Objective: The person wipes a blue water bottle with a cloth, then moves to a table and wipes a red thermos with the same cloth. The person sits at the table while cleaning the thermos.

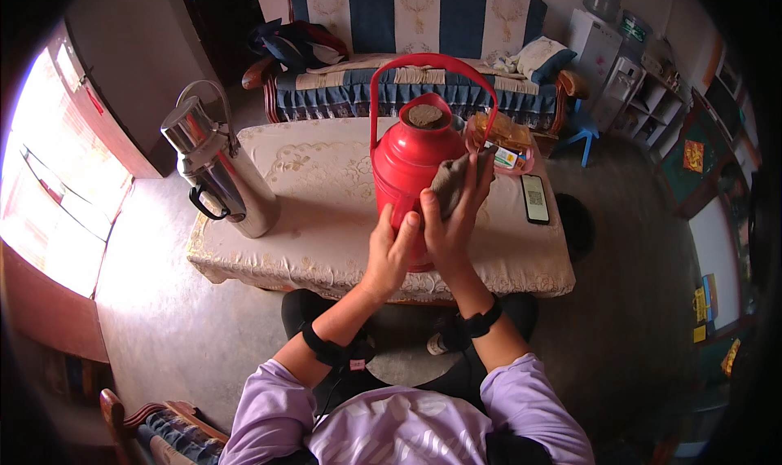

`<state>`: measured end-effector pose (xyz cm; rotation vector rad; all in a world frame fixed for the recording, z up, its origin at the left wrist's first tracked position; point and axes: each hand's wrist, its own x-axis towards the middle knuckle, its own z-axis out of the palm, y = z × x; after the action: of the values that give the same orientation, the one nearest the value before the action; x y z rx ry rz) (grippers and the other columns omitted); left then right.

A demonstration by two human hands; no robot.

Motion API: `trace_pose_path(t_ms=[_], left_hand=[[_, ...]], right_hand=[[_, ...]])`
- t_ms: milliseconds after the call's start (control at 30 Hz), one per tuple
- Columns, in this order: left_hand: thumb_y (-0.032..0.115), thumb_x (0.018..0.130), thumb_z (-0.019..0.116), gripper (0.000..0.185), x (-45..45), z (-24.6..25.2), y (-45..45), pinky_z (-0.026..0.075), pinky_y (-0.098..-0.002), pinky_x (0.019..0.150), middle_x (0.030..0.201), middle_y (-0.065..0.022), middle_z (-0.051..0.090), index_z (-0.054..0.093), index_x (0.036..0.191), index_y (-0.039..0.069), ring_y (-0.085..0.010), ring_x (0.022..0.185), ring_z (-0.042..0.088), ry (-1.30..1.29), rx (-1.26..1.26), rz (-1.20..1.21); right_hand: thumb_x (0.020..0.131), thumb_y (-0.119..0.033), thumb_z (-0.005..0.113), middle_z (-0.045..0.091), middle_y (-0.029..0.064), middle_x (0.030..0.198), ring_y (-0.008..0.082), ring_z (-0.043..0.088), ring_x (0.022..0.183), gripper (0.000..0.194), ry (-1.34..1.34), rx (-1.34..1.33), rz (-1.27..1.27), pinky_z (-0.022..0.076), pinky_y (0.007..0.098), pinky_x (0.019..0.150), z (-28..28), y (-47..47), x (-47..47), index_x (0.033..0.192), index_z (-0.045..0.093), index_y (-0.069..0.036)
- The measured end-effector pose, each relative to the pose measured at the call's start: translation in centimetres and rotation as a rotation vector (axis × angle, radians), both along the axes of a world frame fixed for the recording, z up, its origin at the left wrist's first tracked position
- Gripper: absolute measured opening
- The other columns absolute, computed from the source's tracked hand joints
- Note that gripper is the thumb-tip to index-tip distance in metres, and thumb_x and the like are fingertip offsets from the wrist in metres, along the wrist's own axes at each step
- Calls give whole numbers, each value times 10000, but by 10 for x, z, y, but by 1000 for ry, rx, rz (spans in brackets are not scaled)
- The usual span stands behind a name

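A red thermos flask [409, 153] with a stopper [426, 116] in its mouth and a raised carrying handle stands before me on the cloth-covered table [317, 220]. My left hand [389, 251] grips the flask's side handle low on its near side. Under the fingers of my right hand [455, 226] a grey-brown cloth [449, 181] is pressed against the flask's right side. To the left stands a steel thermos flask [223, 177] with a metal cup lid and a black side handle.
A pink basket [519, 165] of packets sits at the table's back right, near a smartphone [535, 199]. Beyond the table is a striped sofa [415, 25] with clothing on it. A blue stool [579, 135] and a water dispenser [620, 80] stand to the right.
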<state>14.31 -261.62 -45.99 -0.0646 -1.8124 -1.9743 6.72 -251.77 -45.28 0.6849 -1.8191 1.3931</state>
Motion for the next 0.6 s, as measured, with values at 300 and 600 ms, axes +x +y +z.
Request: trace_pose_path(t_ms=[300, 600], left_hand=[[277, 1031, 506, 315, 4, -1, -10, 443, -426, 817, 994, -211, 539, 521, 1072, -34, -343, 902, 531, 87, -578, 216], [414, 872, 745, 822, -66, 38, -86, 313, -475, 1115, 1509, -158, 378, 339, 1499, 72, -300, 1399, 357, 52, -283, 115]], right_hand=[[911, -120, 572, 418, 94, 1525, 454, 288, 1440, 443, 239, 364, 156, 241, 576, 1161, -46, 34, 3, 1349, 585, -58], [1067, -221, 460, 581, 88, 1240, 170, 528, 1118, 387, -553, -182, 443, 402, 283, 991, -52, 44, 66, 1374, 468, 15]])
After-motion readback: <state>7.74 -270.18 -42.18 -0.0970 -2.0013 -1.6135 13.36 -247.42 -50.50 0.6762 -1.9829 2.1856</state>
